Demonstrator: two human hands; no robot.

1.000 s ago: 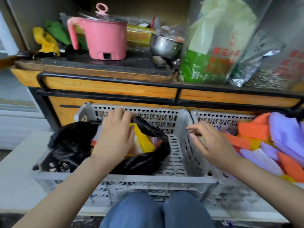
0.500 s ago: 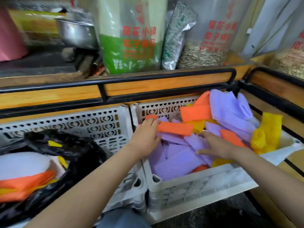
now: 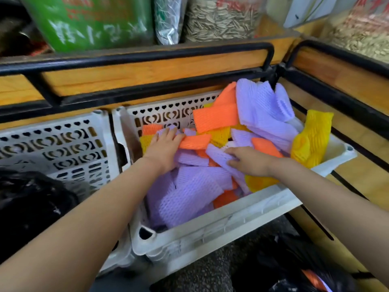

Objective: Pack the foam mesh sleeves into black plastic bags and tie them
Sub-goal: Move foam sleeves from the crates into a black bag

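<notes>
The foam mesh sleeves (image 3: 195, 186) are flat, net-textured pieces in purple, orange and yellow. You find them heaped loosely in the right-hand white crate (image 3: 221, 226), overlapping at all angles. Purple pieces dominate the near side and the far right corner, where the pile rises above the rim. A yellow sleeve (image 3: 309, 140) drapes over the right wall. An orange sleeve (image 3: 214, 116) lies across the top of the pile near the far wall. One black plastic bag (image 3: 31, 207) sits crumpled in the left-hand crate (image 3: 63, 144). A second black plastic bag (image 3: 294, 260) lies below the right-hand white crate's near wall; a strip of orange shows on it.
</notes>
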